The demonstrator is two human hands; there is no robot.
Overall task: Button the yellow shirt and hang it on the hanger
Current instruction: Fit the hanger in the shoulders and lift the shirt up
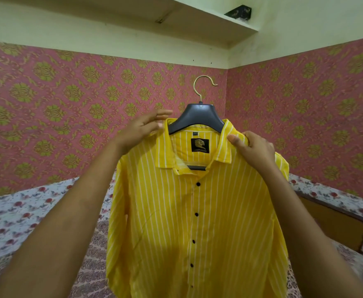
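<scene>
A: Where's the shirt (197, 211)?

B: Centre of view, held up in the air on the hanger (197, 117). It hangs front-on, yellow with white stripes, running from the middle down past six o'clock.

A: Buttoned?

B: The placket is closed down the front, with five black buttons showing in a line. At the collar the top is open, and a black label (200, 145) shows inside the neck.

A: And the hanger?

B: Dark body, gold hook (204, 87) pointing up toward twelve o'clock. The hook catches on nothing. The hanger's shoulders go under the collar, and its lower bar shows in the open neck.

A: The hands?

B: The right hand (251, 147) is at two o'clock of the shirt; its fingers are closed on the shoulder fabric just beside the collar, thumb in front. The left hand (142, 127) is at ten o'clock by the other shoulder, fingers spread and loose, touching the collar edge, gripping nothing that I can see.

A: What's around it?

B: A bed (21, 214) with a floral sheet lies below and behind, from eight to four o'clock. Pink patterned wallpaper (68, 100) covers both walls, and a pale shelf (197, 16) runs overhead at twelve.
</scene>
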